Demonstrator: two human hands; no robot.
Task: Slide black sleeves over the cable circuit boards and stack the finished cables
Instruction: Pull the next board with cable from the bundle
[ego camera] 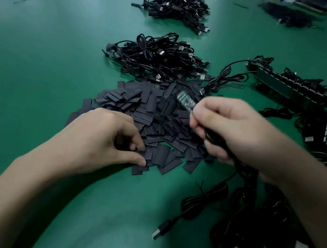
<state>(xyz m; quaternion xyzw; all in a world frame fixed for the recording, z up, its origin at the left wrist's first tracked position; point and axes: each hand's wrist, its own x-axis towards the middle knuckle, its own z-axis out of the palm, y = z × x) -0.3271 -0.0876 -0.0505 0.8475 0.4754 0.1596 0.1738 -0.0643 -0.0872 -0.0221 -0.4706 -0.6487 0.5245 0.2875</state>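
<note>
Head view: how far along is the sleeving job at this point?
Done, apparently: two cable heaps beyond the sleeve pile. In hand: the right hand grips a cable with a bare circuit board; the left hand pinches a sleeve. Left: racks of boards and loose cables at right.

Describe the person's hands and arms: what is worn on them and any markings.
Both are bare. The left hand and right hand wear no gloves, and no ring shows on any finger in view. The left forearm and right forearm carry no sleeve, watch or band up to the picture's edge. No marking shows. The right hand is slightly blurred, so fine details there cannot be told.
</note>
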